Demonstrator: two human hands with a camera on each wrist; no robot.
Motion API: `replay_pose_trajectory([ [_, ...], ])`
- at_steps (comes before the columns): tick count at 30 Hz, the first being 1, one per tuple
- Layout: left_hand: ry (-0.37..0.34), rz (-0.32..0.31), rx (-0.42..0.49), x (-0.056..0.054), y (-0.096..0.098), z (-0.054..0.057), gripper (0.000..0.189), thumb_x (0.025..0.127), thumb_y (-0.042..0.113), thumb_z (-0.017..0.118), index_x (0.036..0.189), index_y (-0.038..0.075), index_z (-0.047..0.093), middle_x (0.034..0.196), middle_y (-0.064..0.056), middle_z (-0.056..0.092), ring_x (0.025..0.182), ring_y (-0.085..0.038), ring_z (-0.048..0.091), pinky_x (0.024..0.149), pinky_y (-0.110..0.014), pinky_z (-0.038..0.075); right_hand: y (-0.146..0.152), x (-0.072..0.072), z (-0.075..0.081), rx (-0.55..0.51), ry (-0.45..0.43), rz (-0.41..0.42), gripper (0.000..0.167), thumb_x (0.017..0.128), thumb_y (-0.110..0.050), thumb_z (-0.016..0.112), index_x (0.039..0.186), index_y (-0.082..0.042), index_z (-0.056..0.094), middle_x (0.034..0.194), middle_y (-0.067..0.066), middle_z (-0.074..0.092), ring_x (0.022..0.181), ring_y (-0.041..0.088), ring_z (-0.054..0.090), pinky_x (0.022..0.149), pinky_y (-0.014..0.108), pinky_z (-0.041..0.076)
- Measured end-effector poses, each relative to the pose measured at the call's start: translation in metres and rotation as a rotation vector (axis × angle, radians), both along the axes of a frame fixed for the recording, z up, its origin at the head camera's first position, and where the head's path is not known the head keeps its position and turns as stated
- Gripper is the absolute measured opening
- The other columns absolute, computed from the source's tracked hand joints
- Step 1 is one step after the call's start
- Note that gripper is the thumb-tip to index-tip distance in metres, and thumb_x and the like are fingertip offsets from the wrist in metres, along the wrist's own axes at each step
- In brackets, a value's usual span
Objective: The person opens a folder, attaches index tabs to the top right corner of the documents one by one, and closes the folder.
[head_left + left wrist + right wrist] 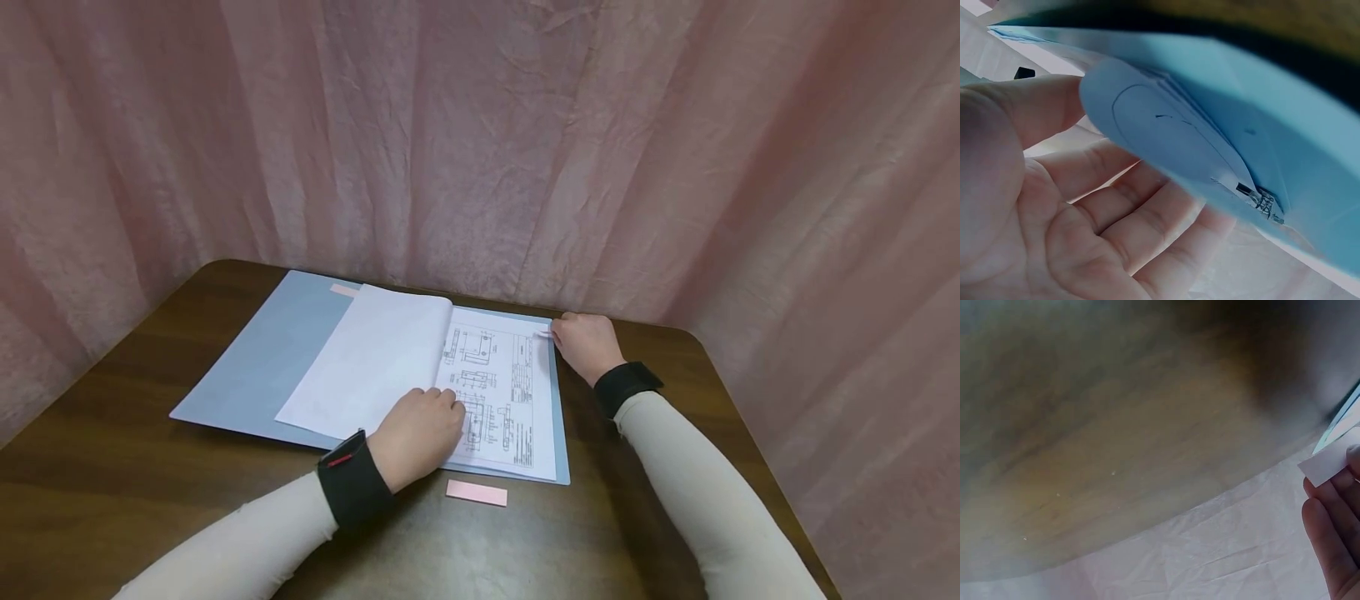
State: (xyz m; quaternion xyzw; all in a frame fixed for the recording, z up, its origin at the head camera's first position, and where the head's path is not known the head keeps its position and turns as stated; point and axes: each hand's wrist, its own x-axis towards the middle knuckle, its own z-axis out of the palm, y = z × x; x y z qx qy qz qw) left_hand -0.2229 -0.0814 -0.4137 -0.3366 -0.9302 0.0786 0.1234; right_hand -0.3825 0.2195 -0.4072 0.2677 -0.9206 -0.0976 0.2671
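Observation:
A light blue folder [247, 358] lies spread on the table, holding printed sheets. Its turned-over white page [375, 350] bends back to the left, baring a technical drawing [487, 383] on the right. My left hand [420, 433] rests on the bend; in the left wrist view its thumb and fingers [1154, 212] lie along the outside of the curled page [1147, 119]. At the upper right corner of the drawing, my right hand [587, 343] pinches a pale sticky strip [1325, 464] between thumb and fingers. Its contact with the sheet cannot be told.
A pink pad of sticky strips [476, 492] lies on the brown wooden table [600, 533] just in front of the folder. Another pink strip [344, 290] shows at the folder's far left edge. Pink curtain [487, 150] hangs close behind the table and along both sides.

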Motion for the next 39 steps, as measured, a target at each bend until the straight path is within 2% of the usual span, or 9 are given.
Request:
replay_pose_trajectory([
  [6, -0.02, 0.004, -0.001, 0.001, 0.0, 0.0, 0.034, 0.092, 0.024, 0.092, 0.112, 0.0, 0.08, 0.092, -0.012, 0.073, 0.075, -0.021, 0.062, 0.068, -0.035, 0.057, -0.003, -0.007, -0.002, 0.034, -0.002, -0.001, 0.006, 0.099, -0.007, 0.082, 0.094, -0.007, 0.086, 0.077, 0.01, 0.073, 0.063, 0.024, 0.068, 0.059, 0.04, 0.057],
  [13, -0.019, 0.016, -0.013, 0.0, 0.001, 0.001, 0.036, 0.092, 0.024, 0.092, 0.115, 0.0, 0.08, 0.096, -0.013, 0.074, 0.078, -0.021, 0.064, 0.07, -0.035, 0.058, -0.003, -0.014, -0.004, 0.093, 0.047, 0.005, 0.005, 0.097, -0.004, 0.083, 0.094, -0.006, 0.086, 0.077, 0.011, 0.073, 0.064, 0.024, 0.069, 0.058, 0.041, 0.057],
  [19, -0.027, 0.017, -0.018, 0.0, 0.002, 0.002, 0.036, 0.092, 0.023, 0.092, 0.116, -0.001, 0.08, 0.098, -0.013, 0.074, 0.079, -0.022, 0.065, 0.071, -0.036, 0.058, 0.002, -0.016, -0.006, 0.131, 0.014, 0.014, 0.005, 0.098, -0.007, 0.082, 0.1, -0.007, 0.087, 0.08, 0.009, 0.075, 0.067, 0.02, 0.067, 0.064, 0.039, 0.059],
  [29, -0.024, 0.015, -0.027, 0.0, 0.001, 0.001, 0.035, 0.092, 0.022, 0.092, 0.115, -0.001, 0.08, 0.098, -0.013, 0.075, 0.078, -0.022, 0.064, 0.069, -0.035, 0.057, 0.002, -0.015, -0.008, 0.131, -0.053, 0.015, 0.007, 0.1, -0.007, 0.08, 0.099, -0.008, 0.087, 0.082, 0.007, 0.076, 0.068, 0.018, 0.066, 0.067, 0.038, 0.059],
  [39, -0.003, 0.011, -0.035, 0.001, 0.002, 0.001, 0.03, 0.093, 0.021, 0.091, 0.112, 0.0, 0.08, 0.092, -0.012, 0.073, 0.075, -0.021, 0.063, 0.066, -0.034, 0.055, 0.003, -0.013, -0.009, 0.132, -0.056, 0.007, 0.009, 0.101, -0.007, 0.079, 0.096, -0.01, 0.086, 0.08, 0.006, 0.075, 0.067, 0.017, 0.065, 0.066, 0.037, 0.058],
])
